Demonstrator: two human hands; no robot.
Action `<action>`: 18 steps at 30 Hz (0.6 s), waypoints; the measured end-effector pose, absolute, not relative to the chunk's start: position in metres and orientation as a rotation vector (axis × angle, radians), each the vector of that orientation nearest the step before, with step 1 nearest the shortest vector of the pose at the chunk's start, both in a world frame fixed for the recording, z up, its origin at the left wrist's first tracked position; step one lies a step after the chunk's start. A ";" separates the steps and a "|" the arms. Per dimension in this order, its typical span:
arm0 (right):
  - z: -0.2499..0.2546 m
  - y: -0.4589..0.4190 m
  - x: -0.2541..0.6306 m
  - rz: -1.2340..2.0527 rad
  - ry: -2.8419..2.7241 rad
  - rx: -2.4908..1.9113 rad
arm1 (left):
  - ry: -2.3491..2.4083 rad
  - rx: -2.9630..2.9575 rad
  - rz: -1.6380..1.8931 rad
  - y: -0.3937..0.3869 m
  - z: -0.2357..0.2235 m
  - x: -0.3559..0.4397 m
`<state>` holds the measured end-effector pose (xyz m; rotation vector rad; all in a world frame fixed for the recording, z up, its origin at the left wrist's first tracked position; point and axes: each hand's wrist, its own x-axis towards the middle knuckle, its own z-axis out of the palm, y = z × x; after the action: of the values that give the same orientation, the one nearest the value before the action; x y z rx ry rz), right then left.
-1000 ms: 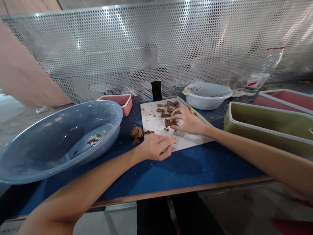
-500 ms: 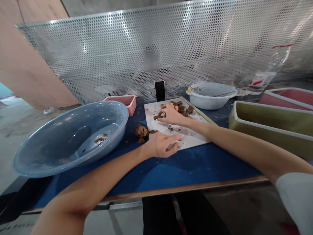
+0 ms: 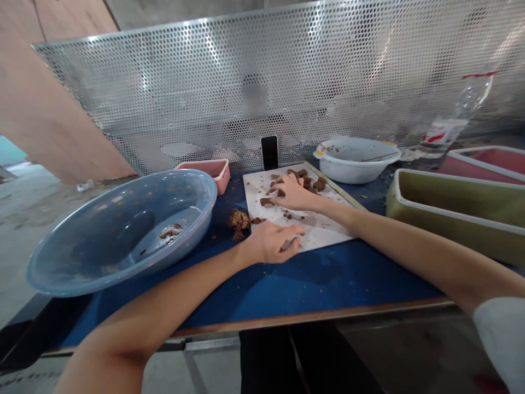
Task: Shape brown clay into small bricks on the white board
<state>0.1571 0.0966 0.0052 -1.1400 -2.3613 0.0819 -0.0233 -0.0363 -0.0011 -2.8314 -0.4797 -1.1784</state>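
Note:
Fingers spread, my right hand (image 3: pixel 292 193) reaches over several brown chunks (image 3: pixel 305 180) on a white sheet (image 3: pixel 324 223). Its fingertips are close to a short brown piece (image 3: pixel 266 202); a firm grip on any chunk does not show. My left hand (image 3: pixel 274 242) rests at the sheet's near edge, with its fingers bent and a gap between thumb and forefinger. Pale surface shows through that gap. Just beyond the left wrist, a rough brown lump (image 3: pixel 238 220) lies on the blue tabletop (image 3: pixel 311 279), with crumbs around it.
A big blue basin (image 3: pixel 123 230) stands at left, a pink tray (image 3: pixel 223 178) behind it. Toward the back are a phone (image 3: pixel 269 153), a white basin (image 3: pixel 355 167) and a plastic bottle (image 3: pixel 447 128). An olive-green planter (image 3: pixel 451 210) sits at right. Perforated metal (image 3: pixel 184 98) closes the back.
My right hand has shifted very slightly, and the short brown piece by its fingertips lies a little differently. My left hand stays in place. The view has moved slightly.

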 end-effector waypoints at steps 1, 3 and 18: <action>0.006 0.094 0.161 0.061 -2.356 -1.131 | -0.488 -2.835 -1.173 -0.036 -0.001 -0.024; 0.007 0.086 0.169 0.023 -2.358 -1.120 | -0.519 -2.841 -1.160 -0.036 -0.001 -0.024; -0.020 0.050 0.181 -0.314 -2.318 -1.106 | -0.590 -2.865 -1.068 -0.035 0.000 -0.025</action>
<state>0.1807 0.0502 -0.0201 -1.1059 -2.3179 -0.3145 -0.0249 -0.0349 -0.0003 -2.8649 -0.5904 -1.0678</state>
